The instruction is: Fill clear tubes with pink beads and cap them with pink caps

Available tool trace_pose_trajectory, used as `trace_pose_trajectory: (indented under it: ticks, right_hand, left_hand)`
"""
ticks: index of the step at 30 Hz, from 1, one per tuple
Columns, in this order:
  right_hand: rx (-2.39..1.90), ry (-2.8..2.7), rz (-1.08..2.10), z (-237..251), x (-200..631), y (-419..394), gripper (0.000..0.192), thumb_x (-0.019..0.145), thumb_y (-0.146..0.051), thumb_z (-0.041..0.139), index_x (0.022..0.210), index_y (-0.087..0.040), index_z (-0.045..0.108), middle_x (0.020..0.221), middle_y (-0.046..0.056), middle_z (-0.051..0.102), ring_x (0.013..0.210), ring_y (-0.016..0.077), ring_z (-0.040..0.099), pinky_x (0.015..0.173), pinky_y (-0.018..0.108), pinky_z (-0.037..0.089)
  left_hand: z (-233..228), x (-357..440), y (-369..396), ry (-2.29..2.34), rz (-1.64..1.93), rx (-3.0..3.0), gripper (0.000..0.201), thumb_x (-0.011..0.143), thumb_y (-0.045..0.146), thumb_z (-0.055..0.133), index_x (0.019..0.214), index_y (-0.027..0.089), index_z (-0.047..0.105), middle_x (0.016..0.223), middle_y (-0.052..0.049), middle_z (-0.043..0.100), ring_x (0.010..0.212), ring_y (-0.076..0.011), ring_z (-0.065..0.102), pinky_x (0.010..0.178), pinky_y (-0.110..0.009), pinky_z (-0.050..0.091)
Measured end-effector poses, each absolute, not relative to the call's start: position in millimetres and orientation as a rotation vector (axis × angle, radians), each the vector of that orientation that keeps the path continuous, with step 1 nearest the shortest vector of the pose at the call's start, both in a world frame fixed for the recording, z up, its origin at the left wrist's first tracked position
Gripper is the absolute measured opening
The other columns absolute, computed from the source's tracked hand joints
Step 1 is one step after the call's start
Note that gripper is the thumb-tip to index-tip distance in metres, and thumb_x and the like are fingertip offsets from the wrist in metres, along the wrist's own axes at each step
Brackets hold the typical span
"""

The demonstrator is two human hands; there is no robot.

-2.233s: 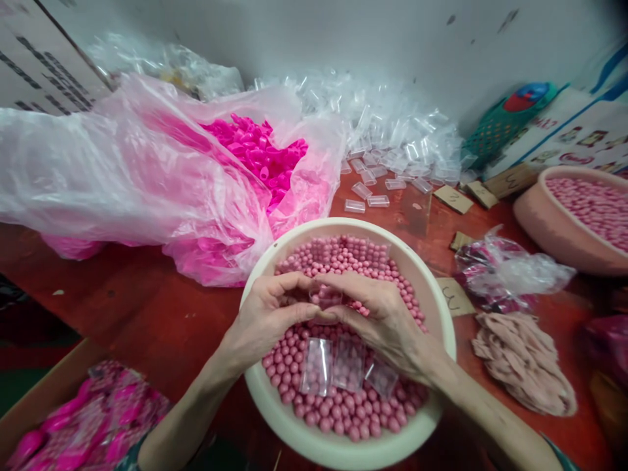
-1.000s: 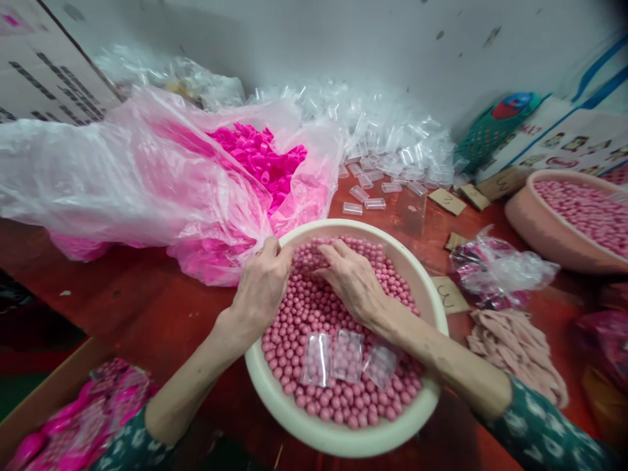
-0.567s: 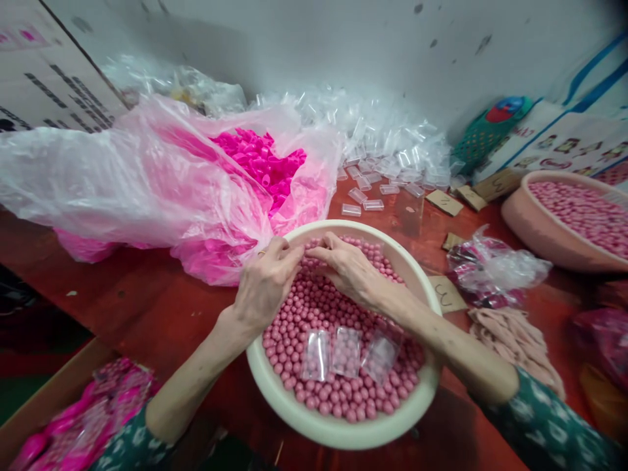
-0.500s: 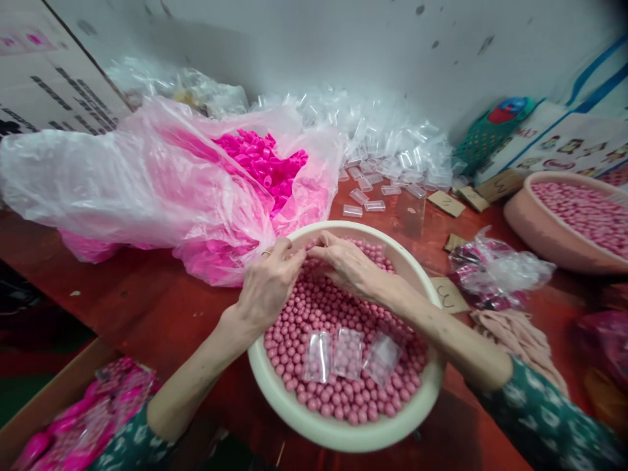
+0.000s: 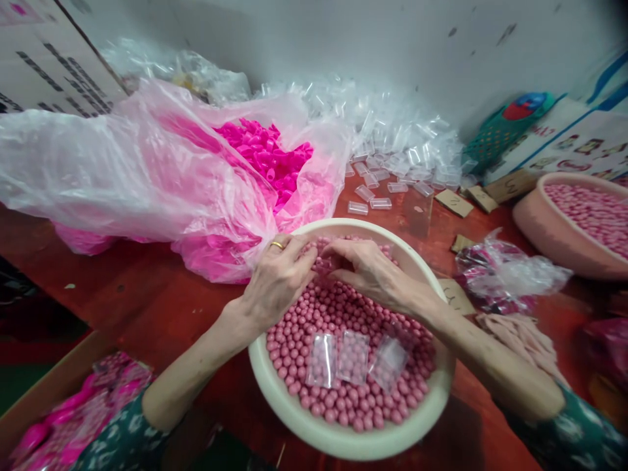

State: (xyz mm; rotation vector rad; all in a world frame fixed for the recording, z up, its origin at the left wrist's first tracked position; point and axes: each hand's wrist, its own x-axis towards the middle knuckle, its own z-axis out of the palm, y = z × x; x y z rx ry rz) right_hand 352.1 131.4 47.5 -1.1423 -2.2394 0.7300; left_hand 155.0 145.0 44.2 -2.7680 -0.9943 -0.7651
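A cream bowl (image 5: 432,392) in front of me is full of small pink balls (image 5: 318,314). My left hand (image 5: 279,281), with a ring on one finger, and my right hand (image 5: 373,271) meet fingertip to fingertip over the far side of the bowl. Together they pinch a small clear box (image 5: 326,264) that rests low among the balls. Three more clear boxes (image 5: 353,356) holding pink balls lie on the balls near the bowl's front.
A plastic bag of bright pink caps (image 5: 267,154) lies at the left, touching the bowl. A heap of empty clear boxes (image 5: 392,140) is at the back. To the right are a second bowl (image 5: 537,226) of balls, cardboard tags (image 5: 454,203) and a crumpled bag (image 5: 505,275). A carton (image 5: 73,418) sits lower left.
Both hands moved from the middle of the bowl to its far side and came together there. The three boxes on the balls have stayed put.
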Motion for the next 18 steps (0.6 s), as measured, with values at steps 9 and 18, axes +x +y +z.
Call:
trace_pose_trajectory:
  ticks: [9, 18]
  right_hand:
    - [-1.000, -1.806, 1.077, 68, 356, 111, 0.015, 0.081, -0.018, 0.063, 0.096, -0.017, 0.061, 0.091, 0.002, 0.063, 0.082, 0.0149, 0.059, 0.075, 0.028, 0.046]
    - [-0.961, -1.940, 1.109, 76, 375, 117, 0.017, 0.090, -0.024, 0.051, 0.101, -0.020, 0.064, 0.102, 0.004, 0.062, 0.097, 0.0165, 0.057, 0.088, 0.031, 0.043]
  left_hand:
    - [50, 164, 140, -1.365, -1.394, -3.570, 0.053, 0.078, 0.010, 0.063, 0.127, 0.016, 0.045, 0.120, -0.009, 0.060, 0.105, -0.0204, 0.060, 0.091, -0.035, 0.049]
    - [54, 168, 136, -1.941, -1.628, -3.767, 0.064, 0.071, 0.006, 0.066, 0.129, 0.017, 0.043, 0.089, -0.003, 0.065, 0.089, -0.0193, 0.064, 0.079, -0.033, 0.055]
